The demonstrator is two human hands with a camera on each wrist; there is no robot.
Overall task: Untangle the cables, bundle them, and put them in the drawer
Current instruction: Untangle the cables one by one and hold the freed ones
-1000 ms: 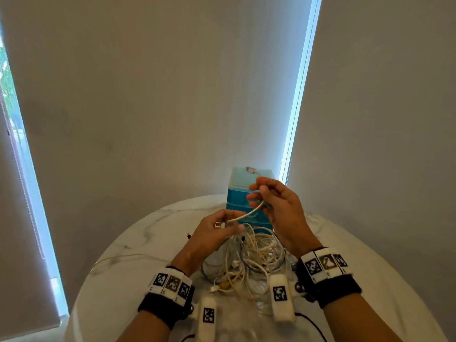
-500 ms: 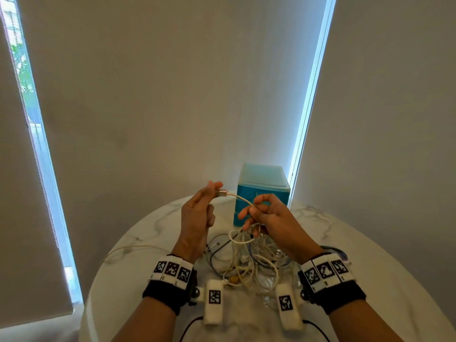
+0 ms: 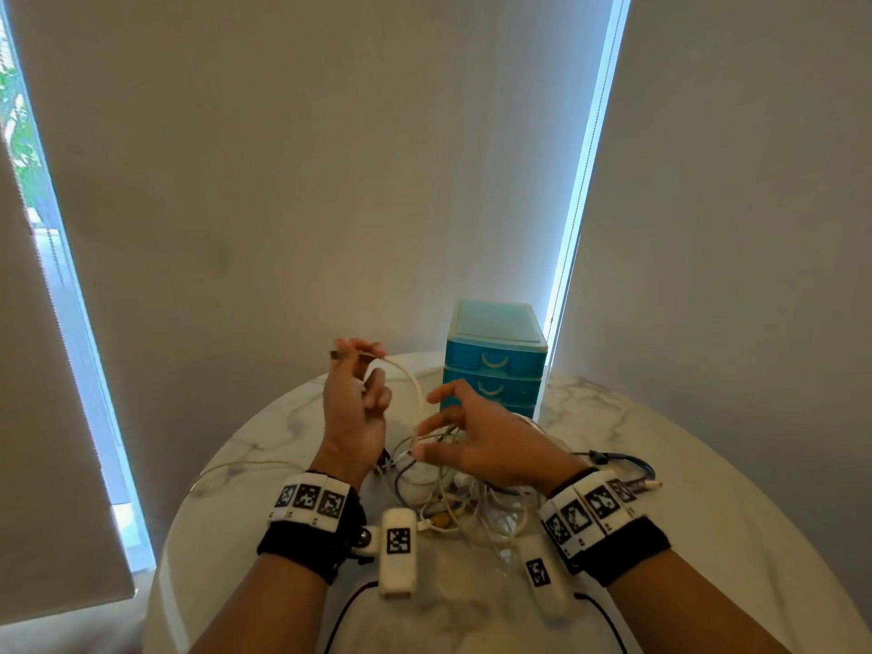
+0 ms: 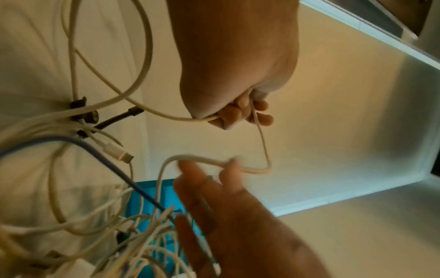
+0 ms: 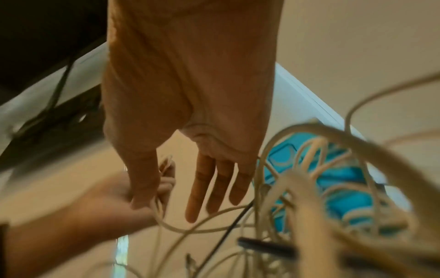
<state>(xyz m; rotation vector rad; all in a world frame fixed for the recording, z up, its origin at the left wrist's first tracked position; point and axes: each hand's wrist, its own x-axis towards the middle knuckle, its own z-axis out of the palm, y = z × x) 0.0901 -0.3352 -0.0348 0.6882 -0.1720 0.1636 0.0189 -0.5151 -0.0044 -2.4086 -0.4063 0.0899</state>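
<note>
Holding up one white cable, the left hand is lifted above the round marble table. Its fingertips are curling round the cable and pinching it near the plug end, which is sticking out past the fingers in the head view. From the pinch the cable is bending down in a loop toward the pile.

The right hand is hovering just over the cable pile, palm down. Its fingers are lying straight and a little spread. The thumb is touching a white strand in the right wrist view, but I cannot tell if it is really holding it. The hand looks blurry there.

Lots of cables are lying mixed up in the pile in the middle of the table, between the two wrists. Most are white, and one dark blue cable is running through them. A dark cable is trailing out to the right of the pile, and a thin pale one is snaking off to the left.

A small blue drawer box is standing at the back of the table, just behind the right hand. Its drawers are all shut. White blinds are hanging behind the table.
</note>
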